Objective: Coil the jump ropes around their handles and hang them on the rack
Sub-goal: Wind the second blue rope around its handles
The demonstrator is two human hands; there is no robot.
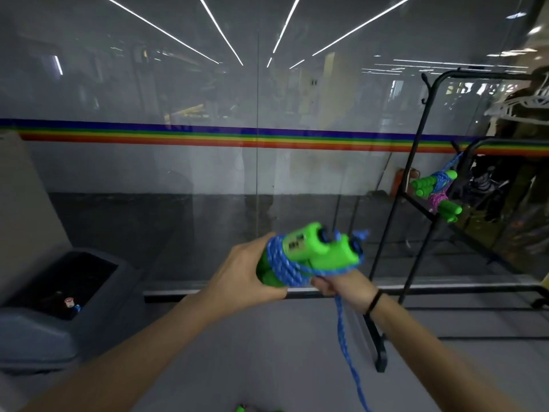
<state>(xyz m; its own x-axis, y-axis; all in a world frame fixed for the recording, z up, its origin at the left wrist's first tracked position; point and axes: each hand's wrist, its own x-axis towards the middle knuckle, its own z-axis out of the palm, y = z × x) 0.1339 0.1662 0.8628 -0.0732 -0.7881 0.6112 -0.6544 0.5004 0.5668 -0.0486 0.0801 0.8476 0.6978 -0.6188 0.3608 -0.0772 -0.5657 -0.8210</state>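
My left hand [242,272] grips the pair of green jump-rope handles [320,251] held side by side in front of me. Blue rope [286,264] is wound several times around them. My right hand [346,288] pinches the rope just below the handles, and the loose end [346,346] hangs down past my wrist to the bottom of the view. On the black rack [416,162] at the right hang two coiled ropes with green handles [436,191], one wrapped in blue, one in pink. Another green piece [240,408] peeks in at the bottom edge.
A glass wall with a rainbow stripe [208,138] runs straight ahead. A grey bin [68,295] stands at the lower left. White hangers [523,105] and dark items [487,191] sit on the rack's right side. The rack's base bars [380,346] lie on the floor.
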